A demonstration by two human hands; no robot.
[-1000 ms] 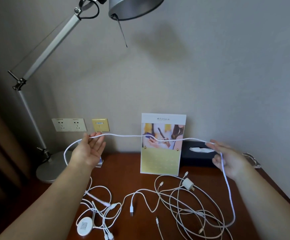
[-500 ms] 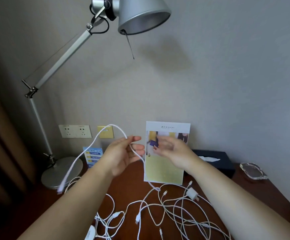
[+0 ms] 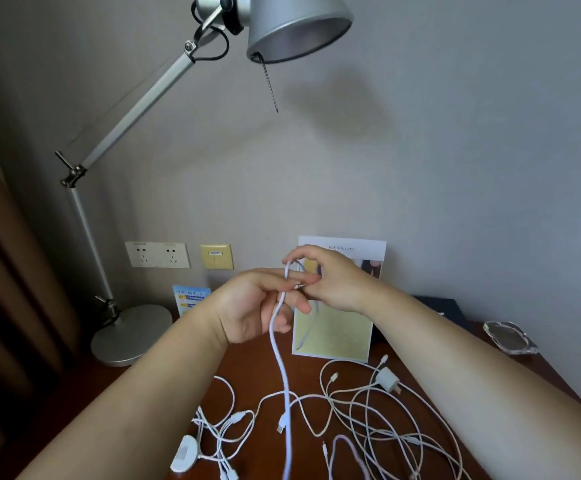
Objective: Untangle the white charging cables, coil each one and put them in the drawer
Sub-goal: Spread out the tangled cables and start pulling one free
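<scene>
Presently one white cable (image 3: 283, 375) is being pinched at centre frame by the left grip (image 3: 258, 306) and looped by the right grip (image 3: 334, 282), fingers of both curled round it. Its hanging tail risks being snagged in the tangled cables (image 3: 386, 427) at lower right, dragging them off the surface (image 3: 258, 365). No drawer is being shown.

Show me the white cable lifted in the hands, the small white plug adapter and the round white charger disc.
Lifted white cable (image 3: 278, 362): head view, its straight hanging stretch.
Small white square plug adapter (image 3: 387, 380): head view, its flat side face.
Round white charger disc (image 3: 184, 454): head view, its top face.
</scene>
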